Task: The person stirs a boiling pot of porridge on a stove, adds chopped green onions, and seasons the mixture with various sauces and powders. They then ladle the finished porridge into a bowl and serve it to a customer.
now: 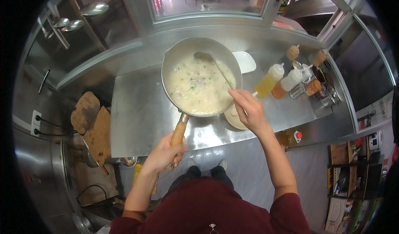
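My left hand (168, 153) is closed around the wooden handle (179, 134) of a metal saucepan (164, 75). Pale porridge with green bits (193, 90) fills much of the pan. My right hand (249, 110) holds a metal ladle (223, 75) by its handle, over the pan's right rim. The ladle's bowl rests at the far side of the porridge, partly sunk in it. Below my right hand, partly hidden by it, a round cream-coloured lid or dish (231, 119) lies on the steel counter. A white dish (246, 62) shows behind the pan's right side.
Squeeze bottles of yellow (265, 85) and orange liquid (280, 89) stand right on the steel counter (137, 109), beside jars and metal cups (297, 91). Wooden boards (99, 134) lean at the left. Ladles (94, 9) hang upper left. A window frame (205, 19) borders the counter's back.
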The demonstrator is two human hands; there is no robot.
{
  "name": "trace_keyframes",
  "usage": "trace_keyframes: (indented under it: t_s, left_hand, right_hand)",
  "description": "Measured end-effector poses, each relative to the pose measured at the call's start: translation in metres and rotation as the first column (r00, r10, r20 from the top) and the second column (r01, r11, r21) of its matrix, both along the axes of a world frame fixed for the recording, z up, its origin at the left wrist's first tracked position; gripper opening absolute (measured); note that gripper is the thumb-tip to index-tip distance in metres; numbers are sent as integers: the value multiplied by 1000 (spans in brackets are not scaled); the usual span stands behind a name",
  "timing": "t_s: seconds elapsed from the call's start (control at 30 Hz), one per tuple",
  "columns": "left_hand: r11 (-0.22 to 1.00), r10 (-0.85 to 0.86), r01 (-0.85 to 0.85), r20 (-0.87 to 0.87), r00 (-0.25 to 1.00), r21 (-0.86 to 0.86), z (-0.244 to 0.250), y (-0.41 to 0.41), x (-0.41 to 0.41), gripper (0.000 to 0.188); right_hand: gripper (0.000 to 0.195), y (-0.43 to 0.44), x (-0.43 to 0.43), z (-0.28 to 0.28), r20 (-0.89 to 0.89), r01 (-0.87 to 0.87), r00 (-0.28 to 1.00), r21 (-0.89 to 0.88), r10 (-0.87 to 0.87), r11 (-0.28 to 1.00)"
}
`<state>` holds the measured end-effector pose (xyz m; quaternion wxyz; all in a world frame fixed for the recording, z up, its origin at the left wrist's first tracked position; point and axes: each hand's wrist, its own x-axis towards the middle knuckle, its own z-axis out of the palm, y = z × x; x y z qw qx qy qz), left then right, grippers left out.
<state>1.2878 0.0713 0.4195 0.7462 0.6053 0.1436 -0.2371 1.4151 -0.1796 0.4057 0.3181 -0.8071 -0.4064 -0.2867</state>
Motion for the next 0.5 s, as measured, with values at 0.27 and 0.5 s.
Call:
trace_keyframes:
  t_s: [0.27,0.5]
  left_hand:
    - [1000,1,-3,-64,998,-24,-9,-38,28,15]
    - [999,-17,20,-54,998,41,-10,-74,39,15]
  right_hand:
    - [40,-75,-30,2,-190,-143,975,-130,116,981]
    - [37,-122,32,-14,-58,38,997,-59,-41,998]
